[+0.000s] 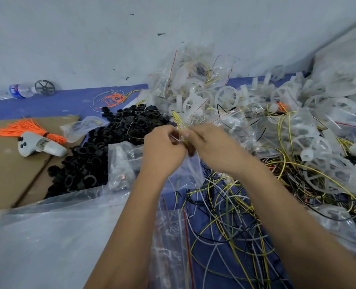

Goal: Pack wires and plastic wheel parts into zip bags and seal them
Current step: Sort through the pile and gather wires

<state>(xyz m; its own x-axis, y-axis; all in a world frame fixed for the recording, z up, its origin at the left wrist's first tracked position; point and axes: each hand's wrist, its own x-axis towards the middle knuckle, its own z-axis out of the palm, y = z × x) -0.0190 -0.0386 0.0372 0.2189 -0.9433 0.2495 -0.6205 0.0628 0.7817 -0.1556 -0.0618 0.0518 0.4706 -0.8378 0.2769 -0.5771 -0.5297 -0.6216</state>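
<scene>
We're mid-fill: left hand (162, 148) & right hand (209, 146) both pinch clear zip bag (190, 170) w/ yellow-green wires (179, 122); next, prob. seal.

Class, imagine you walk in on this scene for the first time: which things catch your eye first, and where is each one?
At the centre, the left hand and right hand meet, pinching a clear zip bag with yellow wires at its mouth. A bright orange bundle of ties lies on cardboard at the left, beside a heap of black plastic rings. Tangled wires and translucent white wheel parts fill the right side.
</scene>
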